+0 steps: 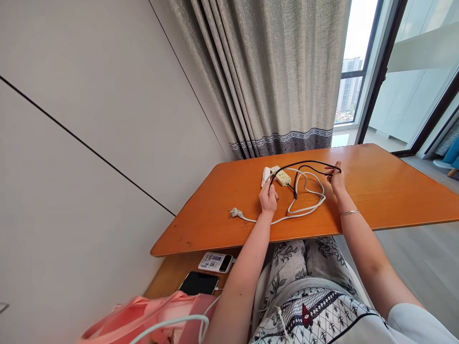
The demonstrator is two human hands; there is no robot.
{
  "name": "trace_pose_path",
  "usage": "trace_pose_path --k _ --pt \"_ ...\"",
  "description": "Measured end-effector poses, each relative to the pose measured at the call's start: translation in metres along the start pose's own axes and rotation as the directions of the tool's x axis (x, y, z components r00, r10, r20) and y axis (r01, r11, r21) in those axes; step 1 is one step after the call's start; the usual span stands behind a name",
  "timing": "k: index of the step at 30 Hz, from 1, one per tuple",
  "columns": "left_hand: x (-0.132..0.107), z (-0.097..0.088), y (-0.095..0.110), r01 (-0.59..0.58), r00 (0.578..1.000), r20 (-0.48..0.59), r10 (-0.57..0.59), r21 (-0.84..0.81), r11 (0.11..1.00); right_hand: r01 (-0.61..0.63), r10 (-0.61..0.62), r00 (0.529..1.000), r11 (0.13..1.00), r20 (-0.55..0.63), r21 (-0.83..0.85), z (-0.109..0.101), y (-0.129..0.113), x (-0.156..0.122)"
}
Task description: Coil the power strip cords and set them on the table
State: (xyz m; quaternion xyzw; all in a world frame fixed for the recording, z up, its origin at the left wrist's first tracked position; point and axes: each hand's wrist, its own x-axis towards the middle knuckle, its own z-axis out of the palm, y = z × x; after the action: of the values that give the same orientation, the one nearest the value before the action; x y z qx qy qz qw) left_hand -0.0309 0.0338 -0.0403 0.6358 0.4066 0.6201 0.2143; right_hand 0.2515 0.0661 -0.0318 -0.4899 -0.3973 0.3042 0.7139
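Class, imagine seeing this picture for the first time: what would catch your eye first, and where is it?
The broad orange-brown tabletop would likely draw the eye first, across the middle, with a grey curtain behind it. Over it, the left hand and right hand hold an arching black cable near a loosely looped white cable. At the lower left, a pink bag stands out.

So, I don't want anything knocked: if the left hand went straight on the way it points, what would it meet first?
Likely the cream block, just ahead of the left hand, with the white block close beside that line. The hand's height is unclear, so it might pass above them.
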Motion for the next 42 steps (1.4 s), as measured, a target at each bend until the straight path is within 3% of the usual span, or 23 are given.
trace_pose_path --k 5,11,14,16,19,22,26,28,30,35,39,42 --pt "-0.001 0.002 0.008 0.001 1.0 -0.005 -0.001 -0.046 0.999 -0.085 0.086 0.996 0.992 -0.007 0.09 0.008 -0.013 -0.01" --pt "0.0 0.007 0.013 0.106 0.994 -0.009 -0.109 -0.145 0.984 -0.032 0.026 0.999 0.983 0.034 0.183 0.01 -0.014 -0.01" --pt "0.001 0.007 0.024 0.09 0.993 -0.064 -0.102 -0.175 0.98 -0.031 0.023 0.999 0.981 0.047 0.193 0.014 -0.013 -0.012" --pt "0.002 0.004 0.038 0.011 0.995 -0.098 -0.026 -0.147 0.989 -0.042 0.035 0.999 0.98 0.038 0.192 0.017 -0.012 -0.014" --pt "0.007 -0.008 0.066 -0.188 0.98 -0.076 0.185 -0.028 0.982 -0.042 0.036 0.999 0.983 0.038 0.18 0.021 -0.011 -0.016" --pt "0.017 -0.023 0.095 -0.4 0.912 -0.026 0.409 0.166 0.901 -0.034 0.025 0.998 0.982 0.051 0.183 0.022 -0.012 -0.018" --pt "0.039 -0.034 0.11 -0.502 0.834 -0.048 0.549 0.345 0.793 -0.04 0.029 0.997 0.988 0.07 0.152 0.023 -0.013 -0.021" --pt "0.051 -0.031 0.106 -0.511 0.818 -0.069 0.571 0.368 0.777 -0.069 0.057 0.992 0.993 0.115 0.098 0.024 -0.013 -0.023" --pt "0.062 -0.025 0.095 -0.495 0.827 -0.091 0.554 0.347 0.797 -0.128 0.114 0.977 0.99 0.182 0.066 0.025 -0.012 -0.025" --pt "0.08 -0.002 0.055 -0.348 0.92 -0.092 0.382 0.261 0.901 -0.204 0.167 0.958 0.969 0.235 0.143 0.027 -0.015 -0.027" --pt "0.083 0.009 0.024 -0.166 0.984 0.105 0.143 0.271 0.948 -0.137 0.115 0.988 0.958 0.1 0.25 0.027 -0.017 -0.026" --pt "0.081 0.011 0.005 -0.057 0.968 0.249 -0.031 0.339 0.939 -0.041 0.037 0.999 0.965 0.023 0.26 0.027 -0.015 -0.025"
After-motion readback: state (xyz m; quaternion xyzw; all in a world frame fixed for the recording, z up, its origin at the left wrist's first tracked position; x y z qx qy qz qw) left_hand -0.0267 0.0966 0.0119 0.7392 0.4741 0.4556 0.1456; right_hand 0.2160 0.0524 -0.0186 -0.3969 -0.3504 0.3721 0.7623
